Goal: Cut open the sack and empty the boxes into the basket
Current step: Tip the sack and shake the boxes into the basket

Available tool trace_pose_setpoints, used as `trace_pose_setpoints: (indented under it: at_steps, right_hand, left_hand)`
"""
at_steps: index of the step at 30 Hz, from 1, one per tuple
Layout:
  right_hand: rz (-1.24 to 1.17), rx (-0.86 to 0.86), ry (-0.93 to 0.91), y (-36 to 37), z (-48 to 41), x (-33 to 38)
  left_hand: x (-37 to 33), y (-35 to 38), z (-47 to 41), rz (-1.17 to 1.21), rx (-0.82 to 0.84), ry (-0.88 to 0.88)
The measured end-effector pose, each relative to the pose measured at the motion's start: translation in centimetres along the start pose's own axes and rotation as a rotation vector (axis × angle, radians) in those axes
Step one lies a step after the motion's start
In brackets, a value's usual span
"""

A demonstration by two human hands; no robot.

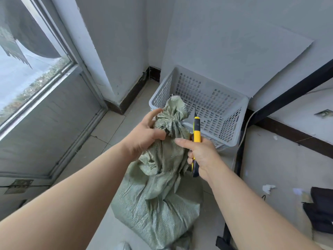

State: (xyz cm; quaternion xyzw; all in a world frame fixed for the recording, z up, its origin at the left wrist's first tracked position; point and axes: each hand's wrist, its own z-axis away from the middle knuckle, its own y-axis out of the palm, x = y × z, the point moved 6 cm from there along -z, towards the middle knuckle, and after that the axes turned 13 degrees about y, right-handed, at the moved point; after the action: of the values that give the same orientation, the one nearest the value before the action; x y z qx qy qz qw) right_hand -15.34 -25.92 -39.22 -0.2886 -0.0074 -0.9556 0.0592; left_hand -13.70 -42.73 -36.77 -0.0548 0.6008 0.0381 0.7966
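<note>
A green woven sack [158, 201] stands on the tiled floor, its neck bunched and tied at the top. My left hand [146, 136] grips the sack just below the tied neck, index finger lifted. My right hand [200, 156] holds a yellow and black utility knife [196, 134] upright to the right of the neck, blade tip pointing up, index finger stretched toward the sack. A grey perforated plastic basket [232, 123] sits behind the sack against the wall; its visible inside holds nothing. The boxes are hidden inside the sack.
A window and door frame [54, 105] fill the left side. A black metal frame [281, 100] slants across the right, with a white cable beside it. Dark bags [320, 210] and paper scraps lie on the floor at the right. White walls form the corner behind the basket.
</note>
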Motion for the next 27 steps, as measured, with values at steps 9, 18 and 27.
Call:
trace_pose_setpoints:
  at_steps: [9,18,27]
  right_hand:
    - [-0.178,0.029,0.038,1.3,1.5,1.3]
    - [-0.299,-0.062,0.001,-0.6,1.8,3.5]
    - [-0.364,-0.100,-0.052,-2.6,-0.1,4.4]
  left_hand:
    - [2.1,-2.4,3.3,-0.193,-0.053,-0.192]
    - [1.9,-7.3,1.9,-0.103,-0.341,-0.113]
    - [0.5,-6.1,-1.0,-0.141,-0.347,-0.096]
